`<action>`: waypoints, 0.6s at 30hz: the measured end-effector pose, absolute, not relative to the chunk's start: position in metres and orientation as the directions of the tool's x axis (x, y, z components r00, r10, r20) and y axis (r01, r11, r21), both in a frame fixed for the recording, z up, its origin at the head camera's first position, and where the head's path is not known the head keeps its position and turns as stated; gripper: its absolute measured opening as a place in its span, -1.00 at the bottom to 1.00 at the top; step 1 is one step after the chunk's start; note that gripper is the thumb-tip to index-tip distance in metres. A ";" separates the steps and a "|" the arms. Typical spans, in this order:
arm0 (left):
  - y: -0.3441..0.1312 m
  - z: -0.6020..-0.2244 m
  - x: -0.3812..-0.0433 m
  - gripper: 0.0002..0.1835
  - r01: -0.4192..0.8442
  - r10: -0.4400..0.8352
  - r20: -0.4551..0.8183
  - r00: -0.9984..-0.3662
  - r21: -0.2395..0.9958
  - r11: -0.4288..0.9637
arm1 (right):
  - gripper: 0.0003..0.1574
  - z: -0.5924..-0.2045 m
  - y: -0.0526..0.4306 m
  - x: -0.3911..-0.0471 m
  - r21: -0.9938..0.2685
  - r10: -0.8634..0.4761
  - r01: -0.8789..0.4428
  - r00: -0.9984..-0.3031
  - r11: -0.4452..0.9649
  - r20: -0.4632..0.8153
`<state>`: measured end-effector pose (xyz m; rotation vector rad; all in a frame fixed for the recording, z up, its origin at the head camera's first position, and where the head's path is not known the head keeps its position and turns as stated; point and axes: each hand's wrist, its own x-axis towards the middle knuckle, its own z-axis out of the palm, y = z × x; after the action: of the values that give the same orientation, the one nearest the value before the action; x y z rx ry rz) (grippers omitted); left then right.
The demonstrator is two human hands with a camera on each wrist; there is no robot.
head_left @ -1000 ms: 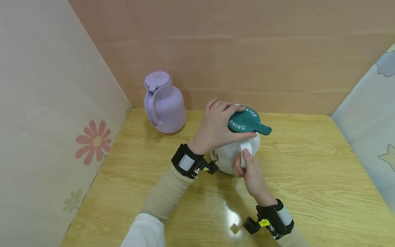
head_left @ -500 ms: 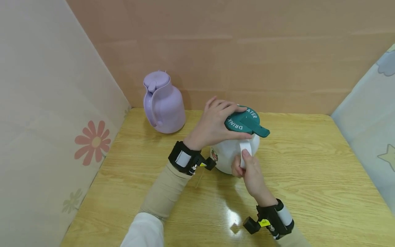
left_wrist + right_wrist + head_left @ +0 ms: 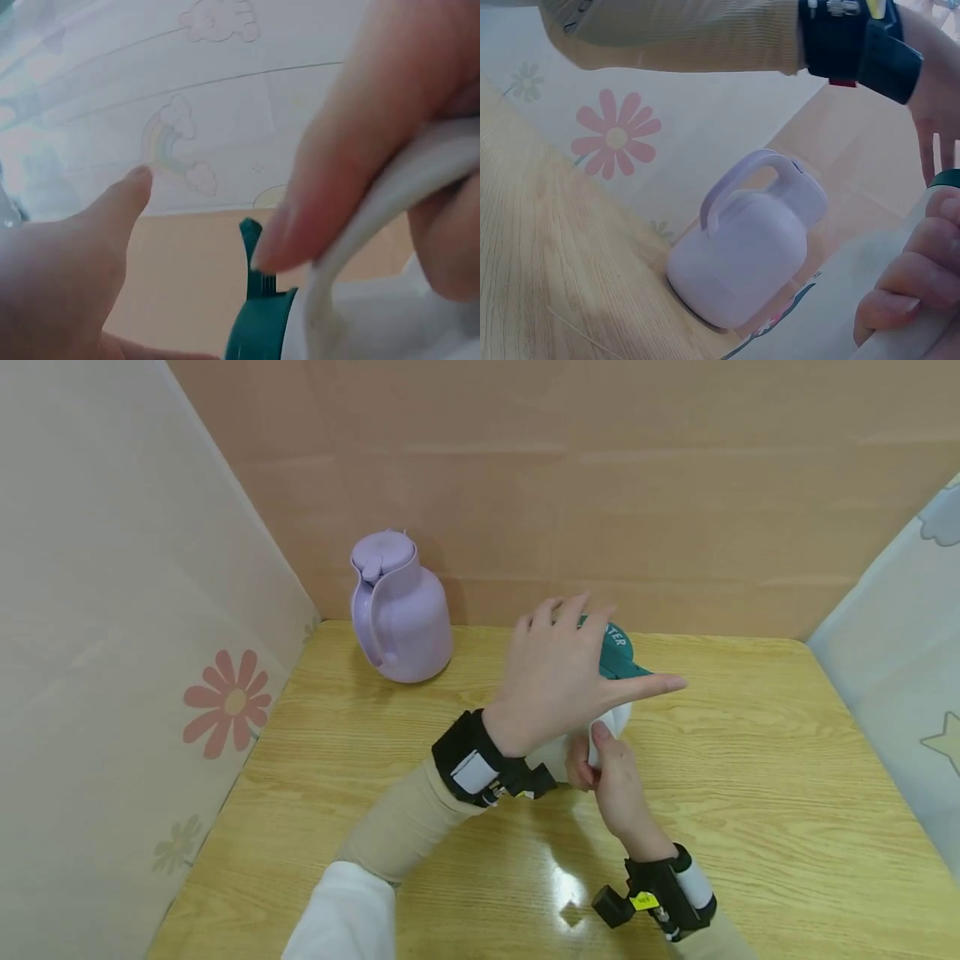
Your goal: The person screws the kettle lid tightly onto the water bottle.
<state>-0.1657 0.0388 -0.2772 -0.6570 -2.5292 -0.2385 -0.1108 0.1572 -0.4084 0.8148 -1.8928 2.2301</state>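
Observation:
A white jug (image 3: 553, 755) with a green lid (image 3: 619, 653) stands on the table, largely covered by my hands in the head view. My right hand (image 3: 618, 785) grips its white handle (image 3: 390, 195), the thumb lying along the top. Over the lid my left hand (image 3: 558, 672) is spread, thumb stretched out to the right past the lid's tab (image 3: 255, 244). From the head view, I cannot tell whether the left fingers touch the lid. The letters "ATER" show on its uncovered part.
A lilac jug (image 3: 411, 618) with a handle and lid stands at the back left of the wooden table (image 3: 750, 777). A brown backdrop (image 3: 675, 485) rises behind. Printed panels flank both sides, with a red flower (image 3: 227, 703) on the left one.
My left hand has loosened from around the lid, its fingers and thumb now spread further right and covering more of it. The right hand keeps its grip on the handle.

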 end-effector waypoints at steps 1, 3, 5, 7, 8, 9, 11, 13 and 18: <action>0.043 -0.276 -0.164 0.04 0.463 0.393 0.549 -0.738 -0.012 0.887 | -0.27 -0.408 0.157 -0.111 -0.883 -0.254 -0.414 -0.850 -0.220 0.461; 0.052 -0.277 -0.163 0.00 0.398 0.375 0.593 -0.713 -0.098 0.912 | -0.27 -0.408 0.158 -0.110 -0.886 -0.239 -0.422 -0.856 -0.190 0.459; 0.060 -0.278 -0.162 -0.03 0.351 0.378 0.573 -0.727 -0.162 0.922 | -0.27 -0.408 0.159 -0.109 -0.894 -0.220 -0.420 -0.867 -0.159 0.447; 0.066 -0.279 -0.161 -0.02 0.325 0.389 0.518 -0.762 -0.214 0.921 | -0.27 -0.408 0.160 -0.108 -0.901 -0.201 -0.415 -0.879 -0.125 0.433; 0.068 -0.280 -0.161 0.00 0.319 0.391 0.478 -0.786 -0.228 0.920 | -0.27 -0.408 0.160 -0.107 -0.905 -0.194 -0.412 -0.884 -0.110 0.426; 0.070 -0.280 -0.162 0.04 0.317 0.394 0.432 -0.811 -0.241 0.917 | -0.27 -0.408 0.160 -0.107 -0.908 -0.188 -0.405 -0.889 -0.104 0.418; 0.072 -0.280 -0.163 0.10 0.317 0.384 0.358 -0.851 -0.234 0.919 | -0.27 -0.408 0.160 -0.107 -0.912 -0.187 -0.396 -0.893 -0.107 0.410; 0.073 -0.278 -0.164 0.13 0.315 0.367 0.307 -0.878 -0.205 0.927 | -0.26 -0.408 0.161 -0.109 -0.913 -0.189 -0.394 -0.893 -0.106 0.408; 0.074 -0.277 -0.168 0.07 0.331 0.353 0.264 -0.898 -0.126 0.935 | -0.27 -0.407 0.160 -0.110 -0.912 -0.200 -0.393 -0.890 -0.121 0.410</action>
<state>-0.1675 0.0735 -0.2772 -0.5073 -2.8078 0.1125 -0.1104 0.1602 -0.4069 0.6776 -1.9875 2.1515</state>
